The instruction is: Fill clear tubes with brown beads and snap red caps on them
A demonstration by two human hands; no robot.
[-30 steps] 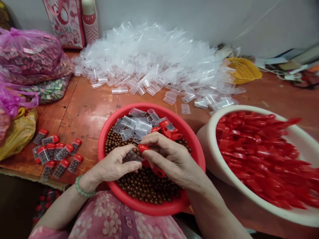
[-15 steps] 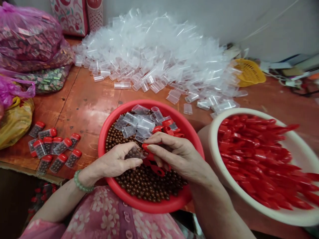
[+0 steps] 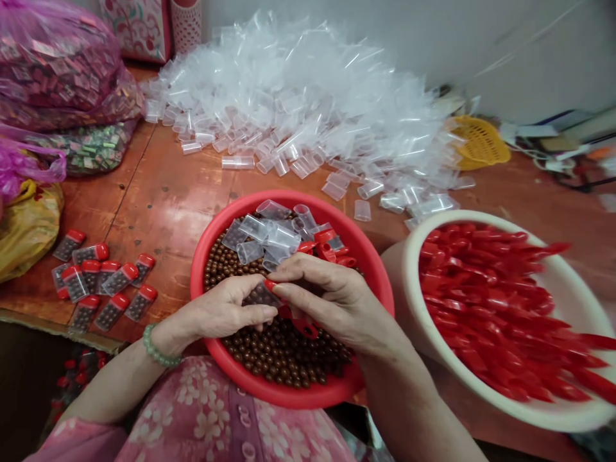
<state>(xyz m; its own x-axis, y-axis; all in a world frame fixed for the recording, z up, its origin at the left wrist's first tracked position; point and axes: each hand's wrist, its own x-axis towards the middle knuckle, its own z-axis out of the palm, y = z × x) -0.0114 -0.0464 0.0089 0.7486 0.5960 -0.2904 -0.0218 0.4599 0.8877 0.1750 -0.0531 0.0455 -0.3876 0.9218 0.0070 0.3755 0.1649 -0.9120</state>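
Note:
Over the red basin, my left hand is closed on a clear plastic tube with dark beads inside. My right hand pinches a small red cap at the tube's open end; the fingertips partly hide where the two meet. Brown beads fill the basin. On them lie several clear tubes and several red pieces, some beneath my right hand.
A cream tub of red pieces stands right. Capped, bead-filled tubes lie left. Behind are a heap of clear tubes, a yellow basket and plastic bags.
My right hand has moved slightly left, bringing the red cap from beside the tube onto its end. My left hand has barely moved.

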